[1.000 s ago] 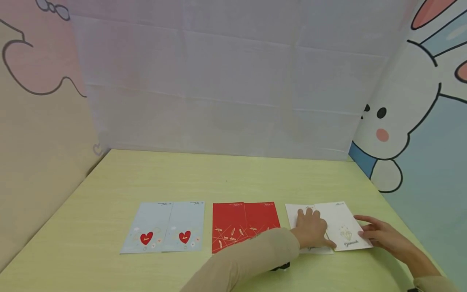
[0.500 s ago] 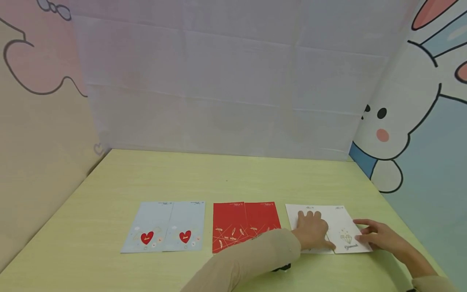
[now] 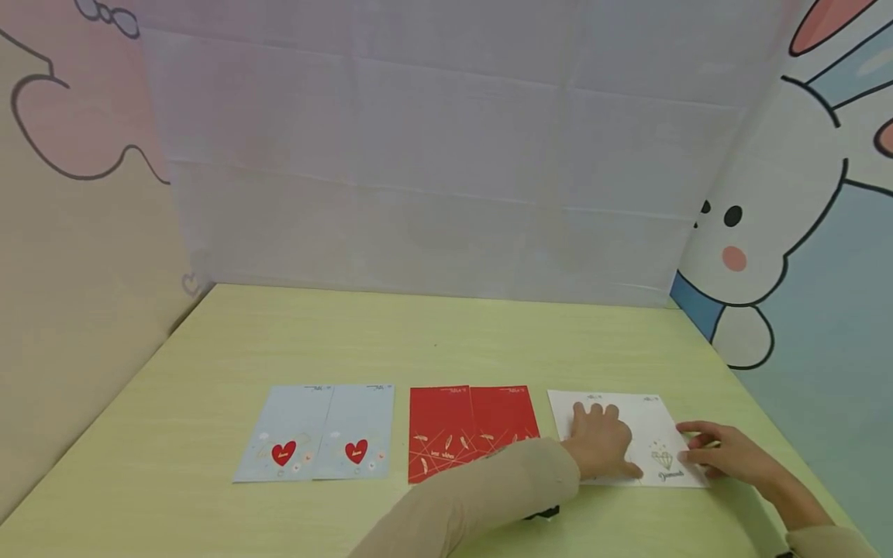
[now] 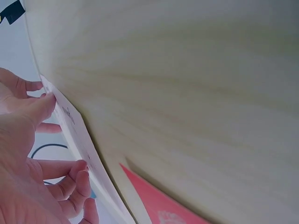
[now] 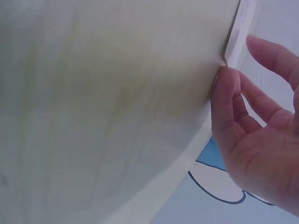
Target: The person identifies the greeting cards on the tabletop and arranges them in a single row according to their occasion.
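Two white cards (image 3: 656, 426) with a diamond print lie side by side on the table at the right. My left hand (image 3: 598, 440) rests on them with spread fingers, hiding much of the left card. In the left wrist view its fingertips (image 4: 80, 165) touch the white surface from above. At the right edge of the right card, my right hand (image 3: 729, 453) touches the side with its fingers. The right wrist view shows those fingers (image 5: 226, 88) bent against the card's edge (image 5: 237, 35), the thumb standing apart.
Two red cards (image 3: 439, 418) lie in the middle, partly covered by the left sleeve (image 3: 488, 488). Two pale blue cards with red hearts (image 3: 328, 434) lie to the left. A white sheet (image 3: 446, 155) hangs behind the table (image 3: 432, 341).
The right white card has turned and slid toward me, so its top and bottom edges now line up with the left white card. My right hand moved slightly with it; the left hand stayed put.
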Action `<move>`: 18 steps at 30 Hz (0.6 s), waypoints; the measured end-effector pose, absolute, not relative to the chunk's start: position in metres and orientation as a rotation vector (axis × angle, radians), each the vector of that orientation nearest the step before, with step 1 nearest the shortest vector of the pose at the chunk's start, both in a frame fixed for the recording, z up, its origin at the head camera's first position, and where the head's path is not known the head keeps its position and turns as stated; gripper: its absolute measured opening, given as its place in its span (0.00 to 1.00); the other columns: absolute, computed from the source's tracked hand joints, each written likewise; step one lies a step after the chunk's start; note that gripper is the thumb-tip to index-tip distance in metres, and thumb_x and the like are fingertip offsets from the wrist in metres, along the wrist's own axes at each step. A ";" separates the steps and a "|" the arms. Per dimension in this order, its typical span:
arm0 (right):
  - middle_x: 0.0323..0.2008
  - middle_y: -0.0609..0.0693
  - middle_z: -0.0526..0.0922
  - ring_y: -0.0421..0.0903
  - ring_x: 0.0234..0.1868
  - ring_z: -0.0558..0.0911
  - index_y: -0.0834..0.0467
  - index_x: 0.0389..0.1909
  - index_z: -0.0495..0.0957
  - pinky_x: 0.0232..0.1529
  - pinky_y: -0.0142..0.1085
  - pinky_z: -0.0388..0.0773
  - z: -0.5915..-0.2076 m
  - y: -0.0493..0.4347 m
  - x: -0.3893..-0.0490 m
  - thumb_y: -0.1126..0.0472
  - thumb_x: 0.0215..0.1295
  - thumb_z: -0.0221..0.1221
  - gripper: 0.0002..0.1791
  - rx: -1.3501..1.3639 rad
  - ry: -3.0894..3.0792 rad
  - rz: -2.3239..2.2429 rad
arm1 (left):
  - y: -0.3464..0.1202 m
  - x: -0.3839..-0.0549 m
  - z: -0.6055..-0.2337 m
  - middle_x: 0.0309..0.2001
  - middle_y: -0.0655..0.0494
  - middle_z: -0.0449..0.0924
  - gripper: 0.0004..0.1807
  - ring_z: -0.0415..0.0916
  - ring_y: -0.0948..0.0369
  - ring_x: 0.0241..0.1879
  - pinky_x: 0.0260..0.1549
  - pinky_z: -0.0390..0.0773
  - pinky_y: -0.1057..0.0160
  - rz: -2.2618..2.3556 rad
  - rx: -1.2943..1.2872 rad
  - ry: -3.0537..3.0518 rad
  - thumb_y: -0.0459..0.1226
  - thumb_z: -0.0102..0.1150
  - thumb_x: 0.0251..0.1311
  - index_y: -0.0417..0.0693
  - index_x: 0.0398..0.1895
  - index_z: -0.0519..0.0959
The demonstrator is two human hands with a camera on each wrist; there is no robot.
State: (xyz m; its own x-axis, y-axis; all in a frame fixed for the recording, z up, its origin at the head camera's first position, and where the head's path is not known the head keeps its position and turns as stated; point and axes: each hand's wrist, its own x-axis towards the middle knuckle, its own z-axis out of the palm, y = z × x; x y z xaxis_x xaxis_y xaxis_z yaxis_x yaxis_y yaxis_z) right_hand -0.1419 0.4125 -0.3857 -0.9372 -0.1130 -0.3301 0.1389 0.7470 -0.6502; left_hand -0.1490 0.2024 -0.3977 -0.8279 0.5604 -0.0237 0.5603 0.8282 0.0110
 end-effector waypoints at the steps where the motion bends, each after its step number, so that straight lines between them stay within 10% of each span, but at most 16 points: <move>1: 0.32 0.52 0.70 0.44 0.26 0.70 0.75 0.53 0.62 0.25 0.35 0.72 -0.386 0.413 -0.142 0.58 0.55 0.60 0.31 0.024 2.597 -1.009 | 0.203 -0.149 -0.397 0.30 0.66 0.64 0.20 0.61 0.65 0.31 0.36 0.61 0.59 0.001 0.914 2.979 0.66 0.54 0.40 0.64 0.20 0.75; 18: 0.31 0.52 0.71 0.44 0.26 0.71 0.76 0.52 0.62 0.25 0.34 0.72 -0.388 0.415 -0.145 0.60 0.57 0.57 0.29 0.023 2.614 -0.996 | 0.205 -0.149 -0.400 0.29 0.65 0.63 0.22 0.59 0.65 0.29 0.33 0.61 0.60 0.037 0.920 2.982 0.65 0.55 0.41 0.61 0.16 0.72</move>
State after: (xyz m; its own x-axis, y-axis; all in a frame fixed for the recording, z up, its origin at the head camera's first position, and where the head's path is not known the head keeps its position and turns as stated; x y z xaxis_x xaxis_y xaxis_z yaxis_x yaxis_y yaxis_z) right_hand -0.1451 0.4146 -0.3878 -0.9413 -0.1052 -0.3207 0.1348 0.7539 -0.6430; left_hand -0.1486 0.2048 -0.3995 -0.8259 0.5636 -0.0126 0.5631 0.8259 0.0286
